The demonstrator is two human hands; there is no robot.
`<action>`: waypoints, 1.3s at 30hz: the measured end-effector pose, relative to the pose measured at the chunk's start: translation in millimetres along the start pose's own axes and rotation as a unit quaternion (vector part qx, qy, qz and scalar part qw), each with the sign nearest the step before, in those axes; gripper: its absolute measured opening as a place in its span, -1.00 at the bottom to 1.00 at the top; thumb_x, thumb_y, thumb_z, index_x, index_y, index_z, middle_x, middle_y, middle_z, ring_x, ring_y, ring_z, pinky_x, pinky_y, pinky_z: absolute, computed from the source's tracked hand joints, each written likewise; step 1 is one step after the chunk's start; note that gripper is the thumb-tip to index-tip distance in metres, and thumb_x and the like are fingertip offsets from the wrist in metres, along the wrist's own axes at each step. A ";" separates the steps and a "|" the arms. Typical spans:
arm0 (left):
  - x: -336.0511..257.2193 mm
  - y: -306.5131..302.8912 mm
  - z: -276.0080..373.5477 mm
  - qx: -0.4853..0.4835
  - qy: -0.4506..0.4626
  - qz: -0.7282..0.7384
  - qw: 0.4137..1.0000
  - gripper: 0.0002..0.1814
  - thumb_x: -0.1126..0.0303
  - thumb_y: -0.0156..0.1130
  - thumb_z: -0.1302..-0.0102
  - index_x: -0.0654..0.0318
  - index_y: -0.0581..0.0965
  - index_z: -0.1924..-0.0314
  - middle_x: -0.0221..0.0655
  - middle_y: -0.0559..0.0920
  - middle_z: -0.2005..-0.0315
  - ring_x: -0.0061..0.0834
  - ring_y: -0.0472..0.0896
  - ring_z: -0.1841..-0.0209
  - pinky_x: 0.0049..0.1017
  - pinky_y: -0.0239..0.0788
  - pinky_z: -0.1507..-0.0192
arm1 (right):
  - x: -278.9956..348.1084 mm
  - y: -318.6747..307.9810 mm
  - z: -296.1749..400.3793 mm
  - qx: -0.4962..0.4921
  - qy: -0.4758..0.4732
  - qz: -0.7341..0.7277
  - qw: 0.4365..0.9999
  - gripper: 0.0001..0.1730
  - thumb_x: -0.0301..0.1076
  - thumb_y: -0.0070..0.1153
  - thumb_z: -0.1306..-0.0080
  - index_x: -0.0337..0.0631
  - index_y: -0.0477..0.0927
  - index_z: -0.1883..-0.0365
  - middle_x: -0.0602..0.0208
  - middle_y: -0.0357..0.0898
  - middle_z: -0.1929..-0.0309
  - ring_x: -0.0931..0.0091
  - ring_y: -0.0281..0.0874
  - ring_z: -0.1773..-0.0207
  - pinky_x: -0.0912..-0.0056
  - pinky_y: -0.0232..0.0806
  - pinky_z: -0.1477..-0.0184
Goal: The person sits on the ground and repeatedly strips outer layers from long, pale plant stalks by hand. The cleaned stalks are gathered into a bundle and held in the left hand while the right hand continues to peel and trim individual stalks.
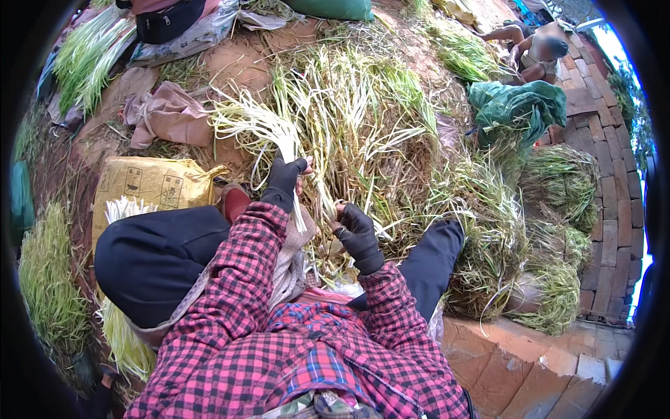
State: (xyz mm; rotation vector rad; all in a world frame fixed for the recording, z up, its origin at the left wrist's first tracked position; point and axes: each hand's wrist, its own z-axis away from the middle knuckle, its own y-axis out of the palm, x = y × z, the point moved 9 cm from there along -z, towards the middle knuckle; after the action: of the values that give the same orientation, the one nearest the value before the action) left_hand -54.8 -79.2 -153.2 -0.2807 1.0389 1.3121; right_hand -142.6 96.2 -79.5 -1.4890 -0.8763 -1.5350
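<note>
My left hand (287,175), in a dark fingerless glove, is closed around a bunch of pale, long-leaved stalks (280,131). Their leaves fan out to the upper left and the white ends point down below the hand. My right hand (358,233), gloved in the same way, is to the right and a little lower. Its thumb and fingertips are at the lower end of a stalk or thin clump (325,199); how firmly they hold it is hard to tell. In front of both hands spreads a large heap of green and whitish leafy stalks (345,120) with dry brown leaves.
A yellow woven sack (152,180) lies left, with white stalk ends (128,207) by my knee. Tied bundles (560,183) and a green net sack (518,107) are at right, before a brick path (610,209). Another person (539,52) crouches at upper right; someone's waist bag (170,23) shows at upper left.
</note>
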 end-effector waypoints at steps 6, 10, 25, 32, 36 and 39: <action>4.6 -5.4 -0.4 0.004 -0.014 0.005 1.000 -0.79 0.38 0.25 -0.03 0.36 0.48 0.37 -0.31 0.54 0.64 -0.66 0.27 0.85 -0.61 0.12 0.85 | 38.4 18.4 -0.1 0.055 -0.102 0.159 0.980 -0.66 -0.61 0.18 0.03 -0.30 0.48 0.22 0.31 0.42 0.39 0.49 0.44 0.37 0.54 0.29 0.34; 28.5 -23.6 -16.3 -0.017 -0.045 -0.018 0.999 -0.77 0.40 0.22 0.01 0.35 0.47 0.34 -0.33 0.50 0.67 -0.58 0.31 0.82 -0.54 0.16 0.82 | 66.0 26.0 3.3 0.065 -0.126 0.176 0.974 -0.69 -0.59 0.18 0.02 -0.29 0.48 0.25 0.29 0.43 0.38 0.46 0.45 0.39 0.52 0.31 0.37; -13.9 1.4 -5.7 0.096 0.068 -0.042 0.992 -0.79 0.58 0.23 0.07 0.41 0.49 0.35 -0.28 0.57 0.63 -0.60 0.38 0.81 -0.62 0.18 0.79 | -77.3 -21.5 23.8 0.185 0.130 0.338 0.914 -0.70 -0.44 0.12 0.09 -0.29 0.48 0.32 0.23 0.49 0.39 0.39 0.47 0.32 0.41 0.34 0.22; -57.1 53.6 34.1 0.217 0.101 -0.042 0.970 -0.74 0.55 0.26 0.03 0.44 0.48 0.27 -0.32 0.56 0.57 -0.64 0.41 0.73 -0.65 0.23 0.70 | -9.8 29.3 -40.3 0.082 0.166 -0.091 0.979 -0.47 -0.36 0.09 -0.16 -0.33 0.32 -0.10 0.31 0.49 0.19 0.55 0.45 0.22 0.56 0.31 0.15; -62.0 52.5 35.8 0.211 0.117 -0.053 0.969 -0.67 0.54 0.24 0.02 0.42 0.43 0.20 -0.32 0.53 0.60 -0.61 0.39 0.77 -0.63 0.21 0.73 | -22.9 28.6 -40.9 0.020 0.129 -0.199 0.971 -0.64 -0.46 0.04 -0.17 -0.34 0.44 0.04 0.34 0.53 0.28 0.59 0.50 0.35 0.52 0.39 0.30; -45.1 41.3 21.2 0.201 0.103 -0.085 0.970 -0.62 0.57 0.24 0.03 0.41 0.41 0.14 -0.32 0.52 0.62 -0.60 0.38 0.79 -0.62 0.19 0.74 | -20.8 14.2 -37.4 -0.007 0.127 -0.147 0.981 -0.65 -0.48 0.02 -0.13 -0.34 0.46 0.08 0.36 0.54 0.31 0.59 0.49 0.33 0.53 0.37 0.29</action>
State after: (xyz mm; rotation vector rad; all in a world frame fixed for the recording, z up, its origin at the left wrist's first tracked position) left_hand -77.1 -81.7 -92.5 -0.1946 1.3979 0.9056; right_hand -146.5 58.2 -103.3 -1.1755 -0.9634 -1.9004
